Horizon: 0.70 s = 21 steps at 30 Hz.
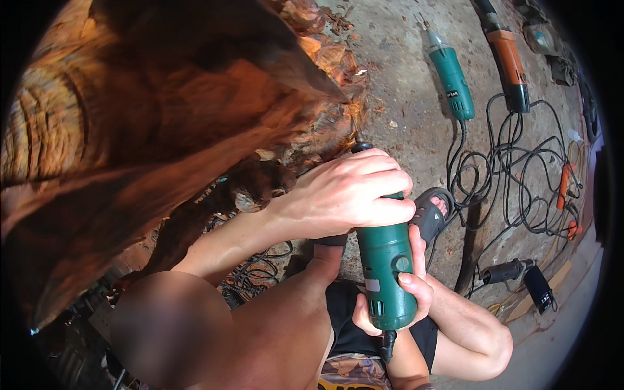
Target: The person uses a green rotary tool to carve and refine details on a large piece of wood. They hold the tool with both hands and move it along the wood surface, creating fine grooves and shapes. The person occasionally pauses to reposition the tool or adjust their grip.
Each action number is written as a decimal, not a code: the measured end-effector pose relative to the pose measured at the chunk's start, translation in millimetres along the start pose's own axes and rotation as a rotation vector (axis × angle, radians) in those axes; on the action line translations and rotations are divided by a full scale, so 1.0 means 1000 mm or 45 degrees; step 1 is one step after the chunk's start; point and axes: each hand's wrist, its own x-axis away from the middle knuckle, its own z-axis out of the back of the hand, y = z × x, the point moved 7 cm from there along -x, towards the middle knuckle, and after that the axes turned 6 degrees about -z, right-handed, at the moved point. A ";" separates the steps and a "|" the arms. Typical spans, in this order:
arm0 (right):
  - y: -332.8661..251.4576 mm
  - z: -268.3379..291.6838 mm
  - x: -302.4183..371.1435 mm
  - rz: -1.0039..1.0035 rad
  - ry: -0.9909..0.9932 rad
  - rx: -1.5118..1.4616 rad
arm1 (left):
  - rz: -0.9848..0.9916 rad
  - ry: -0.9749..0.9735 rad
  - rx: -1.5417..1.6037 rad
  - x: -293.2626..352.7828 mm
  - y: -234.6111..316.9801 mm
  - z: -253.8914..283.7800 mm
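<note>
Looks like you're shaping that wood (188,117), fingers of your left hand (357,193) and right hand (421,294) gripping the green grinder (385,257); next calls for steady pressure imo.

We identify the support surface as a stained grey floor (403,91). Directly on it, we locate a slim green tool (452,83), an orange-and-black tool (507,62) and tangled black cables (496,151).

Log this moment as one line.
left hand: around green power tool, front end; right hand: holding its rear; bit: at reddish wood, contact unclear; floor: teal tool, orange tool
</note>
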 end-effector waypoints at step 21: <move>0.001 0.008 0.002 -0.092 0.028 0.029 | -0.042 0.050 0.008 -0.002 -0.001 -0.001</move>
